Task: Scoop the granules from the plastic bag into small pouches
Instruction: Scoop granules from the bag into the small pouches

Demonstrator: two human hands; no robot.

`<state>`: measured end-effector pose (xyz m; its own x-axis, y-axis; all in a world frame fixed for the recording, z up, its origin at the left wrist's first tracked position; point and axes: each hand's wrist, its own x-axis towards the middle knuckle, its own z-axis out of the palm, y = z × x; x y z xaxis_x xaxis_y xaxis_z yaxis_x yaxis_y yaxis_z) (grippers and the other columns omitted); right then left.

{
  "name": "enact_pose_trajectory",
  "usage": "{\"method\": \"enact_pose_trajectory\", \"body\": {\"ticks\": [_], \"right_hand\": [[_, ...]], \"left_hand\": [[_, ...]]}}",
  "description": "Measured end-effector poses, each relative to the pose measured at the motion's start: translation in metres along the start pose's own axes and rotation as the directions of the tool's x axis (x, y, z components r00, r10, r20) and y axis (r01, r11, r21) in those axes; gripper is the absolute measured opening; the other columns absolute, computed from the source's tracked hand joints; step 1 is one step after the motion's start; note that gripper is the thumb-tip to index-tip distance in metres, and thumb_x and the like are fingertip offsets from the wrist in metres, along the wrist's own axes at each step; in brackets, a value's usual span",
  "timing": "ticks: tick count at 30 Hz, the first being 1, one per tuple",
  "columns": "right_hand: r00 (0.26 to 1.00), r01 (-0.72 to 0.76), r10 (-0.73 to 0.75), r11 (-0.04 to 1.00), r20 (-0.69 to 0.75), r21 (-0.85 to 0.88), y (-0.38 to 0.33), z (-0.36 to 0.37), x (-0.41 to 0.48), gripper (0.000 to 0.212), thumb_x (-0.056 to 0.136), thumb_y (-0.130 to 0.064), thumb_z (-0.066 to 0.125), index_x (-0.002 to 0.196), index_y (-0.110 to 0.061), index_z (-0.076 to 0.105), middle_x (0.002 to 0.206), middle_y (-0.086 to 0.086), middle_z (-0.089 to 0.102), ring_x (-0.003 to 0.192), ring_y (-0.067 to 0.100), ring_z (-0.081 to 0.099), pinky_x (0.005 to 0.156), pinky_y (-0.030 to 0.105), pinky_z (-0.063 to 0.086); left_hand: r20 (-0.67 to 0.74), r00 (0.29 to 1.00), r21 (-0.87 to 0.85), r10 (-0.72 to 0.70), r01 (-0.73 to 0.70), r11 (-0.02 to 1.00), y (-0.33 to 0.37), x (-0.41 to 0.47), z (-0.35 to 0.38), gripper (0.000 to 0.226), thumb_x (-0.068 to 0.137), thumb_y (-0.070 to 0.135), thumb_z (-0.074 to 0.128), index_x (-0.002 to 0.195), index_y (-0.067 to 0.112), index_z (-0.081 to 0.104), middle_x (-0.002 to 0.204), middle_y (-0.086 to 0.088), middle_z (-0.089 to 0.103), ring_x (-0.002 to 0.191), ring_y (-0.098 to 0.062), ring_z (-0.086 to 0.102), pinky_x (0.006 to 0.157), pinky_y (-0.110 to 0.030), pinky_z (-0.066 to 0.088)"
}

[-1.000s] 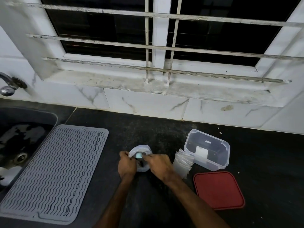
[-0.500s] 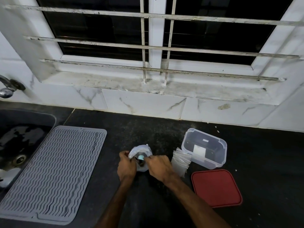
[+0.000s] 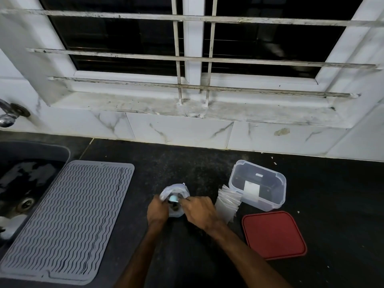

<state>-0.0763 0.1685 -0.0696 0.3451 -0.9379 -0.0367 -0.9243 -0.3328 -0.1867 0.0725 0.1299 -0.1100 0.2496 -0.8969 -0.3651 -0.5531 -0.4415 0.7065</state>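
Two hands [image 3: 158,211] [image 3: 198,210], one bag [image 3: 176,189], one scoop [image 3: 173,198], one tub [image 3: 281,180], one lid [image 3: 273,234], one mat [image 3: 68,217].

counter [image 3: 187,163] | mat [image 3: 68,217] | red lid [image 3: 274,235] | clear tub [image 3: 268,204] | bag [image 3: 175,189] | maybe pouches [image 3: 226,202]

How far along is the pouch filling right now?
Set-up looks done: the red lid lies off the clear box, and flat pouches stand stacked against it. In hand: the left hand holds the bag open while the right hand holds a pale blue scoop at its mouth. Left: no filled pouch shows, so all filling.
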Motion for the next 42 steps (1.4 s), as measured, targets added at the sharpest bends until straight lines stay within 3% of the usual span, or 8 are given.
{"method": "enact_pose_trajectory", "body": {"ticks": [3,7,11,16,25,31,35,42], "right_hand": [[0.999,0.019,-0.019,1.000,0.032,-0.014,-0.001,-0.004,0.001,0.035,0.095,-0.019,0.051,0.130,-0.020,0.054,0.110,0.006,0.069,0.094,0.029,0.067,0.073,0.038,0.050],[0.996,0.080,-0.080,0.997,0.033,-0.015,0.004,-0.004,0.002,0.036,0.093,-0.013,0.053,0.129,-0.018,0.056,0.105,0.009,0.069,0.091,0.031,0.068,0.072,0.039,0.052],[0.984,0.129,-0.116,0.986,0.132,-0.101,0.010,-0.003,0.000,0.039,0.096,-0.011,0.047,0.134,-0.015,0.050,0.118,0.011,0.062,0.102,0.033,0.063,0.081,0.041,0.047],[0.995,0.062,-0.059,0.997,0.077,-0.037,0.014,0.000,-0.006,0.051,0.095,-0.009,0.046,0.145,-0.019,0.040,0.122,0.010,0.062,0.101,0.034,0.064,0.079,0.044,0.049],[0.990,0.012,-0.005,0.998,0.141,-0.055,0.011,-0.006,-0.003,0.036,0.097,-0.013,0.044,0.132,-0.015,0.052,0.114,0.012,0.066,0.100,0.034,0.065,0.080,0.041,0.049],[0.994,-0.057,0.061,0.997,0.088,-0.057,0.009,-0.003,-0.005,0.036,0.099,-0.022,0.041,0.134,-0.018,0.048,0.108,0.009,0.068,0.093,0.033,0.067,0.074,0.041,0.049],[0.990,-0.031,0.048,0.992,0.132,-0.125,0.006,-0.001,-0.001,0.042,0.099,-0.019,0.041,0.142,-0.016,0.039,0.108,0.011,0.068,0.093,0.033,0.067,0.072,0.041,0.048],[0.983,-0.056,0.078,0.990,0.168,-0.127,0.005,0.007,0.005,0.033,0.099,-0.014,0.041,0.131,-0.014,0.050,0.113,0.010,0.067,0.098,0.031,0.067,0.079,0.041,0.050]], "left_hand": [[-0.031,0.999,-0.049,0.035,-0.037,0.998,0.003,-0.005,0.001,0.011,0.095,0.010,0.050,0.105,0.008,0.055,0.107,-0.014,0.063,0.091,-0.022,0.056,0.078,-0.033,0.045],[-0.047,0.996,-0.083,0.072,-0.076,0.994,0.003,-0.006,-0.001,0.015,0.090,0.007,0.056,0.105,0.007,0.057,0.101,-0.011,0.064,0.091,-0.025,0.061,0.079,-0.037,0.051],[-0.094,0.993,-0.080,0.065,-0.072,0.994,0.003,-0.005,-0.001,0.016,0.090,0.009,0.058,0.105,0.011,0.058,0.099,-0.009,0.065,0.091,-0.025,0.062,0.079,-0.037,0.053],[-0.088,0.994,-0.069,0.070,-0.076,0.995,0.004,-0.004,0.001,0.017,0.091,0.014,0.058,0.108,0.014,0.059,0.100,-0.007,0.065,0.092,-0.025,0.064,0.080,-0.037,0.054],[-0.119,0.991,-0.138,0.066,-0.082,0.987,0.002,-0.006,-0.002,0.020,0.089,0.005,0.054,0.105,0.015,0.059,0.098,-0.006,0.066,0.089,-0.021,0.062,0.078,-0.035,0.052],[-0.006,1.000,-0.061,0.029,-0.029,0.998,-0.006,-0.006,0.004,0.011,0.092,0.029,0.055,0.102,0.027,0.051,0.096,-0.002,0.060,0.088,-0.027,0.064,0.076,-0.049,0.059],[0.024,0.999,-0.015,0.036,-0.036,0.999,-0.009,-0.009,0.005,0.029,0.095,0.038,0.052,0.114,0.017,0.059,0.102,-0.007,0.063,0.090,-0.029,0.066,0.077,-0.049,0.059],[0.073,0.997,0.047,0.022,-0.025,0.999,-0.013,-0.004,0.005,0.040,0.096,0.043,0.048,0.114,0.010,0.061,0.109,-0.014,0.064,0.091,-0.032,0.067,0.076,-0.050,0.059]]}}
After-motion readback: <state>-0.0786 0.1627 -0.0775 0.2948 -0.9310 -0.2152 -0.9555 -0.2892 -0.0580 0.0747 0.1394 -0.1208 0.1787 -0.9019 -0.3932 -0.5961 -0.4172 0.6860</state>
